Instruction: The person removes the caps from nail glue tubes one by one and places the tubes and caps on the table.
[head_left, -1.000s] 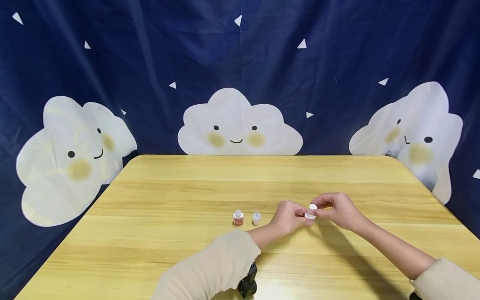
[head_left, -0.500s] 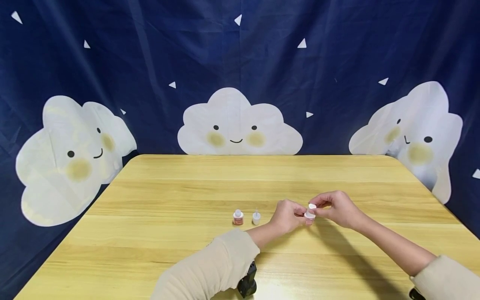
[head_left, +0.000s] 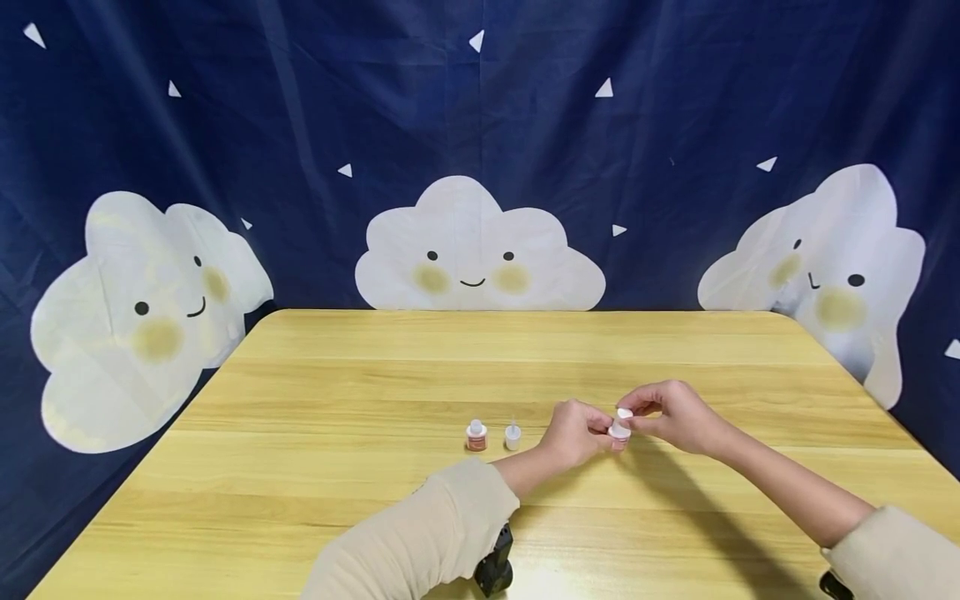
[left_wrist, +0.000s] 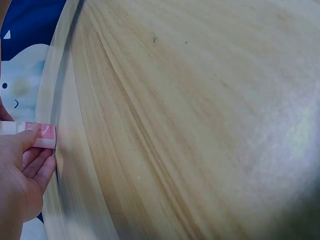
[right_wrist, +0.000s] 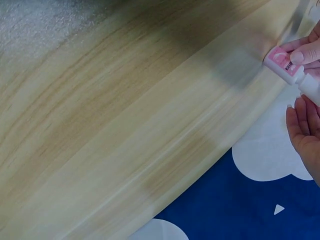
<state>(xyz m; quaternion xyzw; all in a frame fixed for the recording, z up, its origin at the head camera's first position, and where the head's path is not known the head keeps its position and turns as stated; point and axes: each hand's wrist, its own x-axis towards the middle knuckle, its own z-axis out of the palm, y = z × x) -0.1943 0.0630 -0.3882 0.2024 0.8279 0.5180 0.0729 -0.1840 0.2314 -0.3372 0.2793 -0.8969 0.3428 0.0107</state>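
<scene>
A small white bottle with a pink label (head_left: 619, 442) stands on the table right of centre. My left hand (head_left: 573, 433) holds it by the body, thumb across the label in the left wrist view. My right hand (head_left: 677, 419) pinches the white cap (head_left: 624, 414) at the bottle's top. In the right wrist view the cap (right_wrist: 311, 88) is in line with the bottle neck; whether it is fully seated I cannot tell. To the left stand a second small bottle (head_left: 477, 438), its neck uncovered, and a white cap (head_left: 513, 438) with a thin stem pointing up.
The wooden table (head_left: 315, 467) runs back to a dark blue curtain (head_left: 480, 100) printed with smiling clouds. A black device (head_left: 495, 567) is under the left sleeve. My right forearm casts a long shadow on the tabletop.
Both hands keep their places at the bottle. The cap and the right hand's fingertips have shifted very slightly to the left; the second bottle and loose cap stay put.
</scene>
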